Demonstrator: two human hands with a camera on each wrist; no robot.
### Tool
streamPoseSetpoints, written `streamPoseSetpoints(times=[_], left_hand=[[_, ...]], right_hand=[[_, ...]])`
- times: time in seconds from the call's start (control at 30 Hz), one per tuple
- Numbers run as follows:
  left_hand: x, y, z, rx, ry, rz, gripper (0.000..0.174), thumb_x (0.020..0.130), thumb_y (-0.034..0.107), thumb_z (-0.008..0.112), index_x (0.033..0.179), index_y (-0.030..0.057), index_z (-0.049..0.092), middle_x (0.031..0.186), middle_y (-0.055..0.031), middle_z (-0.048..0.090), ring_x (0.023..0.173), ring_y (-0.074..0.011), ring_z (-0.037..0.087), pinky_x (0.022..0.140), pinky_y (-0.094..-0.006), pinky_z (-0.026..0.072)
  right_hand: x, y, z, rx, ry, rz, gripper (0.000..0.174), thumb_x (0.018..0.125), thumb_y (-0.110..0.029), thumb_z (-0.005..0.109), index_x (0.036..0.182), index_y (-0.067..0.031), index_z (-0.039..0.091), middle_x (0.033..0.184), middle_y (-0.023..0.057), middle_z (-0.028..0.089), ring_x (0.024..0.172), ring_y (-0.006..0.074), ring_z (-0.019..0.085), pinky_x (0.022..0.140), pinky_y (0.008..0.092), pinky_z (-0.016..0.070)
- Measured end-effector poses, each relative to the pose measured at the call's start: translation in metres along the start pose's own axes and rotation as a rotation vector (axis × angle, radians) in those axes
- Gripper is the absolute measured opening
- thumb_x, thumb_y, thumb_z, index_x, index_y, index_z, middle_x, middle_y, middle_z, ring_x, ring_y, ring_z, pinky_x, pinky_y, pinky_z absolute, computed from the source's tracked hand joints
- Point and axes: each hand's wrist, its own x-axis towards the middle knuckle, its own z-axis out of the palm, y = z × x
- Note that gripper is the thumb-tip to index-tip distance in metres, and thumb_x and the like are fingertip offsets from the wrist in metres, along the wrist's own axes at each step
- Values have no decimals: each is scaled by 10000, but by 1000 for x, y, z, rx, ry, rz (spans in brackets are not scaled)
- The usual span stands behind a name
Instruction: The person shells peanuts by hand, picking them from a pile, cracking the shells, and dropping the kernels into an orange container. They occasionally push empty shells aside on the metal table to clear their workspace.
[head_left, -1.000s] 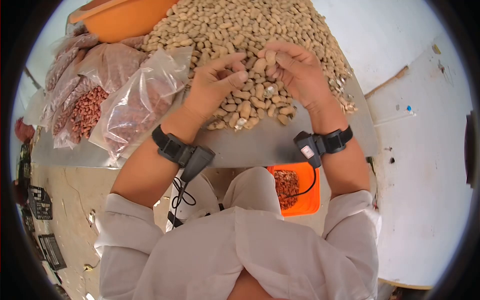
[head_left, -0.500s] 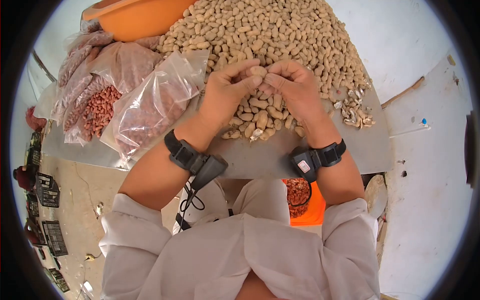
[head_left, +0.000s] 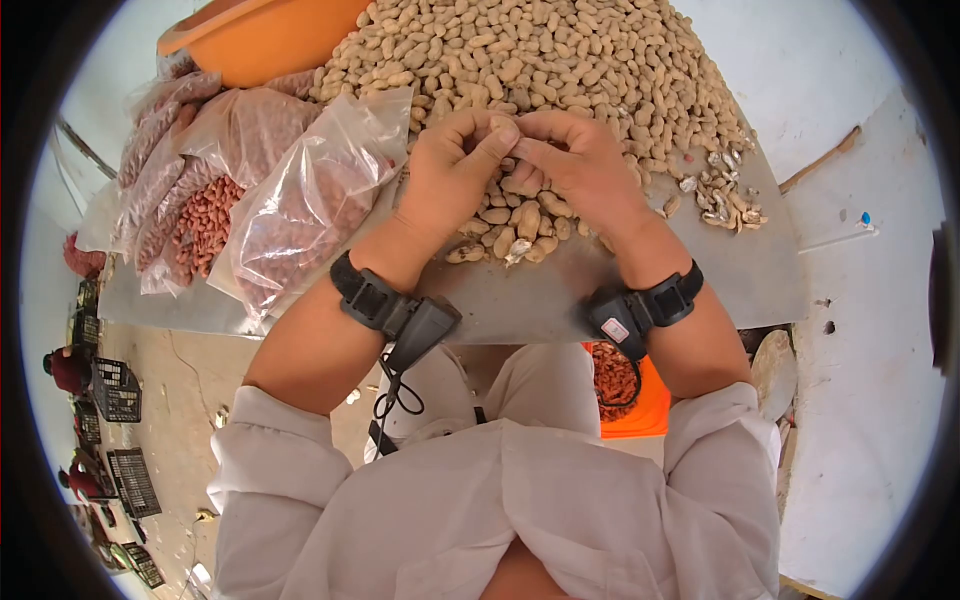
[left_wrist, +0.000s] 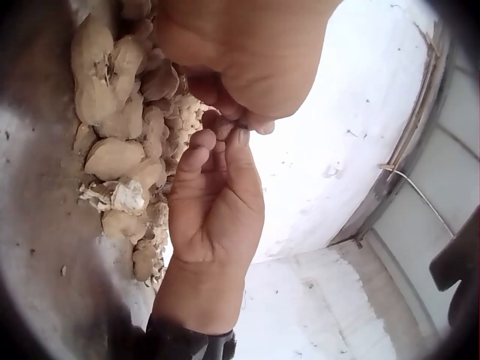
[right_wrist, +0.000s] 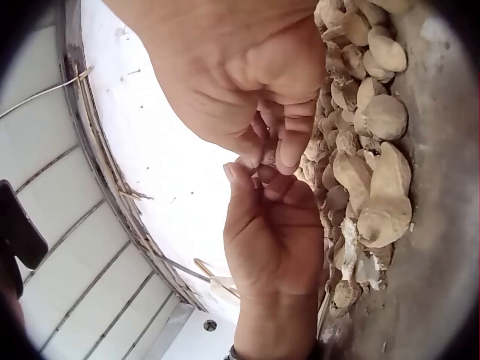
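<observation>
My left hand (head_left: pixel 455 170) and right hand (head_left: pixel 585 170) meet fingertip to fingertip above the near edge of a big heap of unshelled peanuts (head_left: pixel 560 60). Between them they pinch a peanut (right_wrist: pixel 268 157), mostly hidden behind thumbs and fingers. In the right wrist view a small reddish-brown bit of it shows at the fingertips. Both thumbs lie along the near side, with the forefingers bent behind. Just below the hands, a few loose peanuts (head_left: pixel 528 220) lie at the front of the heap, a broken whitish shell (head_left: pixel 517 250) among them.
On the metal table (head_left: pixel 530 305), clear bags of red peanut kernels (head_left: pixel 300 200) lie left, beside an orange basin (head_left: pixel 270 45). Empty shells (head_left: pixel 732 195) are piled right. An orange bin (head_left: pixel 650 405) with reddish contents stands below the table edge. Black crates (head_left: pixel 135 480) sit on the floor.
One second ago the hands were apart, with the right holding a peanut. They came together on it by half a second ago and now stay joined, the peanut more covered. The head view has shifted slightly.
</observation>
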Motion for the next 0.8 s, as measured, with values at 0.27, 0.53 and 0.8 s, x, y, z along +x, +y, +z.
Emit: streamPoseSetpoints(times=[0.27,0.53,0.8], left_hand=[[1,-1,4,-74,13,-24,220,907,212,551,931,-1,601,738,-3,577,648,-58,502,569,-205,418],[1,-7,10,-356,59,-101,181,915,181,537,843,22,582,702,15,532,567,-41,422,501,-189,347],[-1,-7,14,-469,133,-155,149,906,163,555,847,29,580,694,13,532,539,-37,399,466,-182,309]], right_hand=[[-1,4,8,-80,-31,9,338,893,-262,536,1037,38,590,782,83,626,651,126,586,599,278,483],[-1,9,19,-400,200,-236,292,855,-222,516,900,54,600,781,211,627,723,346,613,673,388,475],[-1,9,25,-385,264,-256,264,842,-213,523,852,34,618,752,211,621,717,350,612,656,393,476]])
